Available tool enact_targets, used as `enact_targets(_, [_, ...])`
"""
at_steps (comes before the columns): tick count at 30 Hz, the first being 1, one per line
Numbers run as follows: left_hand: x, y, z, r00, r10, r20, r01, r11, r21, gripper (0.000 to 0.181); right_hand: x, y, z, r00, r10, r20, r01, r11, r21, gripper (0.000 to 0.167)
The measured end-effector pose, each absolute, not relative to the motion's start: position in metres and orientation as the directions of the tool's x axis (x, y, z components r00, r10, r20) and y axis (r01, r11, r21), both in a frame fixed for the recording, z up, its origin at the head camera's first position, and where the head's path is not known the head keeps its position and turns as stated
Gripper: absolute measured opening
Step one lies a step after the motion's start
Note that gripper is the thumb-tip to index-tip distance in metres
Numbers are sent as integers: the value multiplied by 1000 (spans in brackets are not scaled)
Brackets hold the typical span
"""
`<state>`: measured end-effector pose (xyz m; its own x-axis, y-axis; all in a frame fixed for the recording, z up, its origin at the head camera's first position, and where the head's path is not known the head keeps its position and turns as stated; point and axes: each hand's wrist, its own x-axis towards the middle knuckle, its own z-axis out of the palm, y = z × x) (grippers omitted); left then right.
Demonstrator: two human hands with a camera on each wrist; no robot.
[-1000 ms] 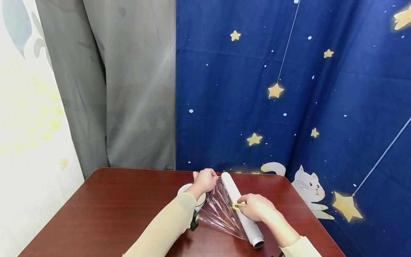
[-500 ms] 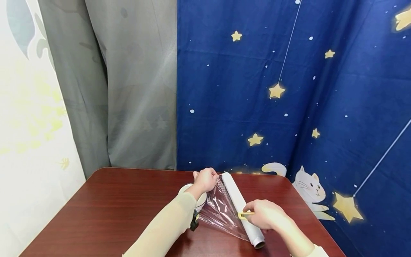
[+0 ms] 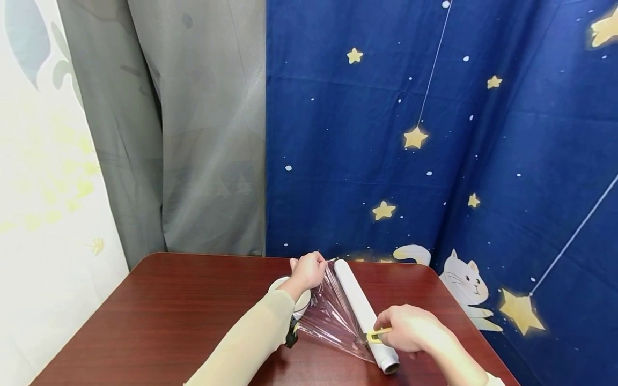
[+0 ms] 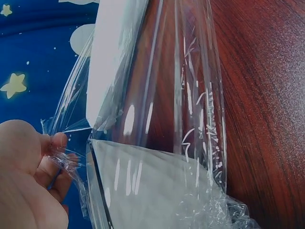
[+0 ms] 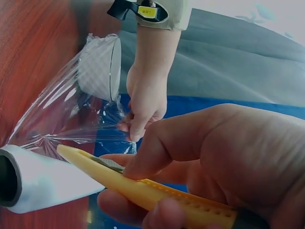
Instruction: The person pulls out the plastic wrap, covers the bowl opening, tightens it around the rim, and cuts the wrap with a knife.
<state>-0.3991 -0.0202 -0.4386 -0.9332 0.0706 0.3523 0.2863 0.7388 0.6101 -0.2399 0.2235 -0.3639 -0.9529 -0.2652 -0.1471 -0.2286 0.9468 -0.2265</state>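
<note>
A white roll of cling film (image 3: 356,297) lies slantwise on the table, and a clear sheet of film (image 3: 333,319) stretches from it to the left. The sheet passes over a white bowl (image 5: 97,71) with a dark rim line, partly hidden under my left forearm in the head view. My left hand (image 3: 309,271) pinches the far edge of the film, bunched between thumb and fingers (image 4: 59,140). My right hand (image 3: 412,329) grips a yellow utility knife (image 5: 143,188) over the roll's near end. The knife's tip is against or close to the film; contact is unclear.
The dark red wooden table (image 3: 183,305) carries these things near its far right part. Behind it hang a grey curtain (image 3: 212,134) and a blue star-patterned curtain (image 3: 338,134). A strap with a small yellow-labelled device (image 5: 147,12) sits on my left wrist.
My right hand has drawn the utility knife along the roll toward its near end, down and to the right. The left hand stays almost still, holding the film's edge.
</note>
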Motion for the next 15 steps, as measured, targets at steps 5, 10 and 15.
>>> enact_targets(5, [-398, -20, -437, -932, 66, 356, 290, 726, 623, 18, -238, 225, -360, -949, -295, -116, -273, 947, -172, 13])
enact_targets(10, [-396, -20, -435, -932, 67, 356, 291, 725, 624, 18, -233, 227, -356, -948, -286, -142, -263, 951, -160, 12])
enact_targets(15, [-398, -20, -436, -931, 63, 359, 286, 737, 612, 17, -227, 227, -351, -948, -263, -180, -241, 961, -133, 15])
